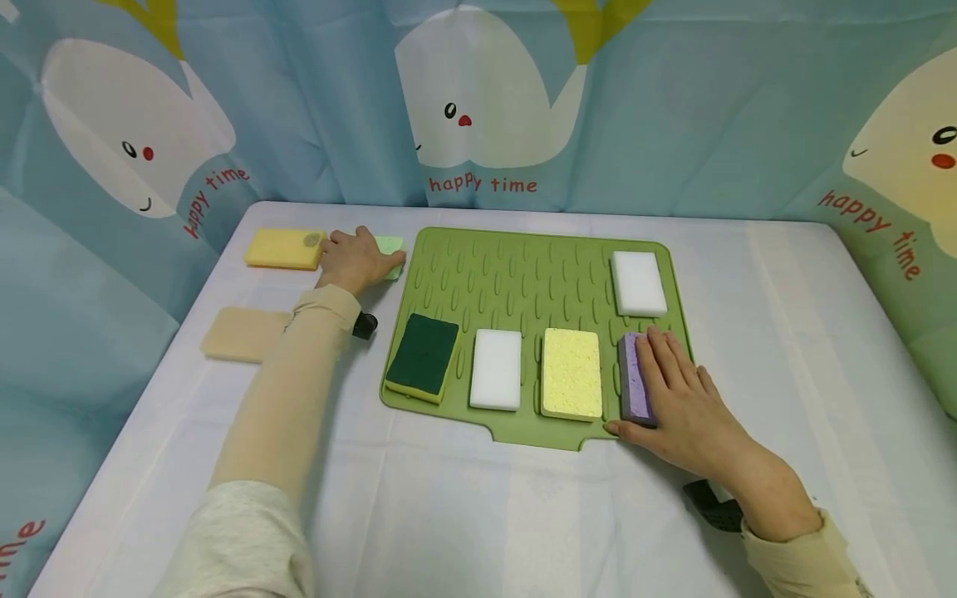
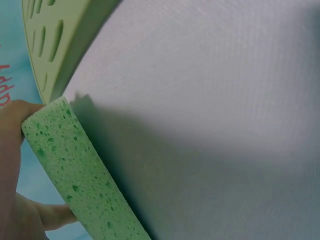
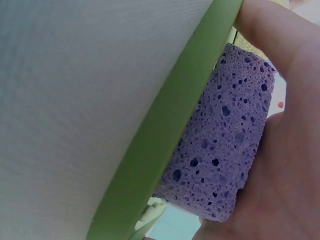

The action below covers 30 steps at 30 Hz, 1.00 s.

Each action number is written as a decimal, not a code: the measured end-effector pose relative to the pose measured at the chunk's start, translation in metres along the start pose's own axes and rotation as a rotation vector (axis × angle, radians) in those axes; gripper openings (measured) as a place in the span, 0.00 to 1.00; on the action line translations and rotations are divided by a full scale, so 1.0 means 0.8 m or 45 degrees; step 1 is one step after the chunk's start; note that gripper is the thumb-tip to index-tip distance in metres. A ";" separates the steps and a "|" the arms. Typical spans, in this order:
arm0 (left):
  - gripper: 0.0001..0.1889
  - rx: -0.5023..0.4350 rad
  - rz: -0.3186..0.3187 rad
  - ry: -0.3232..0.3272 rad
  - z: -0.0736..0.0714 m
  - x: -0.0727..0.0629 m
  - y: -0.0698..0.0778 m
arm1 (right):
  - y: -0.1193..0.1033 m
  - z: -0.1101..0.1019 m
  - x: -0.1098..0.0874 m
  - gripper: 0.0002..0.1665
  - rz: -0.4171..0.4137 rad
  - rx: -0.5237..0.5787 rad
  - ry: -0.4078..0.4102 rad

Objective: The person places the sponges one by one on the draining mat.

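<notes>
My left hand (image 1: 353, 262) is at the table's back left, beside the green mat (image 1: 516, 282). It grips a light green sponge (image 2: 82, 170) full of small holes, with thumb and a finger showing behind it in the left wrist view. My right hand (image 1: 691, 415) covers much of a purple sponge (image 1: 635, 386) at the mat's front right corner. Its thumb lies by the sponge's near end, and the other fingers reach over its top and right side. In the right wrist view the purple sponge (image 3: 220, 135) sits at the mat's rim, the palm close against it.
Along the mat's front lie a dark green scouring sponge (image 1: 424, 355), a white sponge (image 1: 496, 370) and a pale yellow sponge (image 1: 571, 374). Another white block (image 1: 639, 284) is at the back right. Left of the mat are a yellow sponge (image 1: 280, 249) and a beige one (image 1: 242, 335).
</notes>
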<state>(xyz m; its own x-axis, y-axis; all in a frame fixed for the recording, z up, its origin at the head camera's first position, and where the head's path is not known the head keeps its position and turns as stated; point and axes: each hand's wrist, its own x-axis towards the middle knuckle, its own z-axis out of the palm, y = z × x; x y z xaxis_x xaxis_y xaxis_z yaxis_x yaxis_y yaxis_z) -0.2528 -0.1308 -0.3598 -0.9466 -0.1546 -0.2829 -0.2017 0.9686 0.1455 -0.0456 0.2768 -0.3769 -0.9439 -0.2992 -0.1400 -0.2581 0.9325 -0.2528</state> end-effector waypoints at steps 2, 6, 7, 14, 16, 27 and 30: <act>0.47 -0.003 0.012 0.000 -0.002 0.001 0.000 | 0.000 0.000 0.000 0.72 0.000 0.003 0.001; 0.47 -0.017 0.031 0.011 -0.007 0.000 0.003 | 0.000 0.000 0.000 0.71 -0.006 0.004 0.006; 0.48 -0.020 0.037 0.012 -0.008 -0.001 0.004 | 0.001 0.000 0.000 0.71 -0.007 0.004 0.007; 0.48 -0.046 0.088 0.019 -0.013 0.000 0.010 | 0.001 0.001 -0.001 0.71 -0.004 0.005 0.003; 0.48 -0.056 0.103 0.022 -0.014 0.000 0.012 | 0.001 0.000 0.000 0.71 -0.005 0.003 0.005; 0.47 -0.108 0.214 0.047 -0.021 -0.008 0.026 | 0.001 0.000 0.000 0.72 -0.006 0.002 0.003; 0.47 -0.120 0.238 0.054 -0.022 -0.010 0.031 | 0.001 0.000 0.000 0.72 -0.007 0.006 0.006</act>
<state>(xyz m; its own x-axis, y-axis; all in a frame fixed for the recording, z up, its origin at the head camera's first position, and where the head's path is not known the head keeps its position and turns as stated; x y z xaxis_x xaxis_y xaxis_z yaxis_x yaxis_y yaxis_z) -0.2546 -0.1094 -0.3370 -0.9791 0.0159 -0.2029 -0.0424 0.9591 0.2799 -0.0461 0.2777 -0.3771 -0.9435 -0.3030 -0.1340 -0.2620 0.9299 -0.2581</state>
